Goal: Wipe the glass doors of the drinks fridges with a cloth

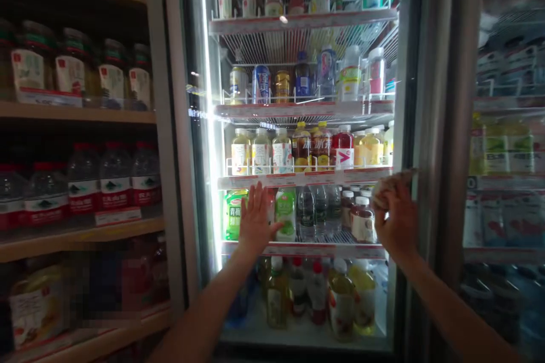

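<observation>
My left hand (pixel 255 218) is raised before the glass door (pixel 196 181) of a lit drinks fridge, fingers stretched and palm forward. It appears to rest flat on the glass, in front of a green drink bottle (pixel 284 215). Near the door's right edge, my right hand (pixel 398 229) is closed on a crumpled, light-coloured cloth (pixel 385 188). The cloth seems pressed to the glass beside the metal door frame (pixel 443 125); whether it touches is hard to tell. Behind the glass, several shelves hold bottles and cans.
At left, open wooden shelves (pixel 85 112) carry jars and red-capped water bottles (pixel 114 173). Right of the metal frame, a second fridge section (pixel 506 147) shows more drinks. White wire racks and price strips (pixel 306 248) front the shelves. Tall bottles (pixel 340 300) stand at the fridge bottom.
</observation>
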A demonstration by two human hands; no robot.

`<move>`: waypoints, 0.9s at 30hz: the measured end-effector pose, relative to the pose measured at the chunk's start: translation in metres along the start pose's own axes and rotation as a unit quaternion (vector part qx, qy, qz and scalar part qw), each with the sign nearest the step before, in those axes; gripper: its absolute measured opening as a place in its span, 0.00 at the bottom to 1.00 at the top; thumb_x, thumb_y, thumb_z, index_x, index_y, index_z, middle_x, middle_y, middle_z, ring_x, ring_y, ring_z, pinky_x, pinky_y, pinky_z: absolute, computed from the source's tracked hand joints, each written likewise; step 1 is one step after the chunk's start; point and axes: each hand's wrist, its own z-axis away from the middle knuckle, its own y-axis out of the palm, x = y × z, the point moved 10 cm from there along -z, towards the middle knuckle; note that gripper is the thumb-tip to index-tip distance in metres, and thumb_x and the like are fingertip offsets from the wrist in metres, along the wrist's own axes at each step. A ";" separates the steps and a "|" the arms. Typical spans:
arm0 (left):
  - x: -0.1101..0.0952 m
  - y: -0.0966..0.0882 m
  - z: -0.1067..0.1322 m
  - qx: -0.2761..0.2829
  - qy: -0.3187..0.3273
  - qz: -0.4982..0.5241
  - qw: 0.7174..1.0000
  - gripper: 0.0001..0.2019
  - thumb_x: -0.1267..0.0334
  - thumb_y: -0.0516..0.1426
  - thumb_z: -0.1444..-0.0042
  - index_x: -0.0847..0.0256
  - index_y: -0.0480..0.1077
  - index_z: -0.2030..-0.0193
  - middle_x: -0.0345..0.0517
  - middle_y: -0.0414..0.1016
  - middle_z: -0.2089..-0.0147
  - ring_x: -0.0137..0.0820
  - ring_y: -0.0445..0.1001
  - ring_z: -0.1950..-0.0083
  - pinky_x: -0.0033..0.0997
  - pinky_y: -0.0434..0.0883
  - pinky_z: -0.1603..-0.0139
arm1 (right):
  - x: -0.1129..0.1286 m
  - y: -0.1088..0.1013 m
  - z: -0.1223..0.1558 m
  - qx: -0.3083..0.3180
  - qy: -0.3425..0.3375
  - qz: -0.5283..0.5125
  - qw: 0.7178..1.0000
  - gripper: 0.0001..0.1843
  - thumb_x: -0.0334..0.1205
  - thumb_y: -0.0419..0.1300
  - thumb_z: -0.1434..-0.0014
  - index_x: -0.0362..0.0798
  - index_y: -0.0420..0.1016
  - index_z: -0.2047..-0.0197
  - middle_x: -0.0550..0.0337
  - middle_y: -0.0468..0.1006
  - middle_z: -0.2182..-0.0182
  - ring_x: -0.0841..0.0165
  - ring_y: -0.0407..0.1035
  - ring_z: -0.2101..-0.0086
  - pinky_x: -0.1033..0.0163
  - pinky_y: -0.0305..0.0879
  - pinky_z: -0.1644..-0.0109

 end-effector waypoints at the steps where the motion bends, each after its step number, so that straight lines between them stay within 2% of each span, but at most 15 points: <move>1: 0.000 0.001 0.000 0.000 -0.002 0.001 1.000 0.49 0.48 0.59 0.51 0.65 0.35 0.32 0.65 0.46 0.32 0.47 0.43 0.31 0.55 0.51 0.36 | -0.006 -0.002 -0.001 -0.012 0.022 -0.007 1.000 0.22 0.35 0.51 0.42 0.45 0.63 0.44 0.45 0.56 0.38 0.53 0.52 0.39 0.41 0.55 0.42; 3: 0.001 0.001 0.001 -0.001 -0.004 0.002 1.000 0.48 0.48 0.58 0.50 0.64 0.35 0.32 0.65 0.46 0.32 0.47 0.42 0.31 0.55 0.50 0.36 | 0.017 0.008 -0.001 0.001 0.019 -0.034 0.999 0.25 0.36 0.50 0.42 0.47 0.60 0.40 0.47 0.51 0.36 0.52 0.48 0.38 0.40 0.55 0.41; 5: 0.001 0.001 0.003 -0.002 0.001 0.002 1.000 0.46 0.48 0.57 0.49 0.64 0.36 0.32 0.65 0.46 0.32 0.47 0.42 0.30 0.56 0.51 0.36 | 0.070 0.031 0.003 0.050 -0.024 -0.058 0.997 0.27 0.37 0.52 0.42 0.50 0.57 0.38 0.50 0.46 0.34 0.52 0.42 0.36 0.41 0.53 0.40; 7: 0.000 0.000 0.005 -0.006 0.007 0.000 1.000 0.44 0.47 0.55 0.47 0.64 0.38 0.32 0.64 0.47 0.32 0.47 0.41 0.30 0.56 0.51 0.36 | 0.116 0.049 0.011 0.086 -0.080 -0.061 0.991 0.27 0.36 0.52 0.42 0.51 0.58 0.39 0.53 0.48 0.34 0.55 0.41 0.36 0.45 0.53 0.38; 9: 0.000 -0.002 0.006 -0.015 0.011 -0.002 1.000 0.42 0.47 0.54 0.46 0.63 0.38 0.32 0.64 0.48 0.32 0.47 0.41 0.30 0.57 0.51 0.36 | 0.132 0.056 0.019 0.114 -0.136 -0.054 0.983 0.25 0.35 0.52 0.41 0.54 0.61 0.40 0.56 0.54 0.36 0.59 0.44 0.36 0.48 0.51 0.37; 11: -0.001 -0.002 0.008 -0.023 0.013 -0.004 1.000 0.42 0.47 0.53 0.46 0.64 0.39 0.32 0.64 0.49 0.33 0.47 0.42 0.30 0.57 0.51 0.36 | 0.107 0.048 0.022 0.109 -0.148 -0.036 0.982 0.23 0.34 0.51 0.41 0.55 0.63 0.42 0.57 0.58 0.38 0.61 0.48 0.37 0.48 0.50 0.37; 14: -0.003 0.000 0.008 -0.017 0.009 0.001 1.000 0.42 0.46 0.53 0.46 0.64 0.39 0.32 0.63 0.48 0.32 0.47 0.41 0.30 0.57 0.50 0.36 | 0.033 0.018 0.014 0.013 -0.034 0.011 0.999 0.21 0.34 0.51 0.42 0.50 0.65 0.44 0.51 0.56 0.37 0.56 0.50 0.38 0.43 0.52 0.40; 15: -0.003 0.001 0.008 -0.014 0.006 0.003 1.000 0.42 0.46 0.53 0.46 0.64 0.38 0.32 0.63 0.47 0.32 0.47 0.40 0.30 0.57 0.50 0.36 | 0.019 0.010 0.013 -0.020 0.007 0.019 1.000 0.22 0.34 0.52 0.42 0.49 0.65 0.44 0.49 0.54 0.36 0.55 0.50 0.38 0.43 0.54 0.41; 16: -0.002 0.001 0.007 -0.013 0.003 0.005 1.000 0.42 0.46 0.53 0.46 0.64 0.38 0.32 0.62 0.47 0.32 0.47 0.40 0.30 0.57 0.49 0.36 | 0.016 0.008 0.014 -0.039 0.032 0.017 0.999 0.22 0.33 0.51 0.42 0.48 0.65 0.44 0.49 0.52 0.36 0.54 0.50 0.38 0.43 0.55 0.42; 17: -0.002 0.002 0.007 -0.012 0.000 0.005 1.000 0.42 0.46 0.52 0.45 0.64 0.37 0.32 0.62 0.46 0.32 0.47 0.40 0.30 0.58 0.49 0.36 | 0.026 0.011 0.016 -0.036 0.034 0.006 0.999 0.22 0.33 0.51 0.42 0.48 0.65 0.44 0.50 0.50 0.35 0.55 0.49 0.38 0.43 0.55 0.42; 20: -0.003 0.000 0.007 -0.017 0.001 -0.001 1.000 0.42 0.46 0.52 0.45 0.64 0.37 0.32 0.62 0.47 0.32 0.47 0.41 0.30 0.58 0.50 0.36 | 0.101 0.042 0.030 0.066 -0.086 -0.052 0.993 0.23 0.31 0.50 0.43 0.53 0.67 0.45 0.57 0.53 0.36 0.59 0.46 0.37 0.49 0.52 0.39; 22: -0.003 -0.002 0.009 -0.019 0.004 -0.008 1.000 0.41 0.47 0.52 0.45 0.64 0.38 0.32 0.62 0.48 0.32 0.47 0.41 0.30 0.57 0.50 0.36 | 0.133 0.054 0.044 0.130 -0.159 -0.070 0.976 0.23 0.31 0.50 0.43 0.55 0.67 0.44 0.60 0.58 0.38 0.62 0.45 0.36 0.51 0.48 0.36; 23: -0.003 -0.002 0.009 -0.018 0.004 -0.010 1.000 0.41 0.47 0.53 0.45 0.64 0.39 0.32 0.61 0.48 0.32 0.47 0.41 0.30 0.56 0.50 0.36 | 0.131 0.053 0.048 0.137 -0.168 -0.069 0.974 0.24 0.31 0.50 0.43 0.55 0.66 0.44 0.60 0.60 0.38 0.63 0.45 0.36 0.50 0.47 0.36; 24: -0.003 -0.001 0.010 -0.015 0.001 -0.012 1.000 0.40 0.48 0.53 0.45 0.64 0.40 0.32 0.61 0.47 0.32 0.46 0.40 0.30 0.56 0.50 0.35 | 0.118 0.048 0.048 0.125 -0.156 -0.061 0.978 0.23 0.31 0.50 0.42 0.54 0.66 0.44 0.58 0.60 0.38 0.63 0.46 0.37 0.50 0.46 0.36; 27: -0.003 0.003 0.011 0.000 -0.011 -0.015 1.000 0.40 0.50 0.55 0.46 0.64 0.42 0.32 0.60 0.46 0.31 0.45 0.39 0.30 0.55 0.48 0.34 | 0.046 0.020 0.040 0.034 -0.042 -0.003 0.999 0.24 0.32 0.51 0.41 0.49 0.63 0.41 0.50 0.54 0.36 0.58 0.47 0.37 0.45 0.48 0.38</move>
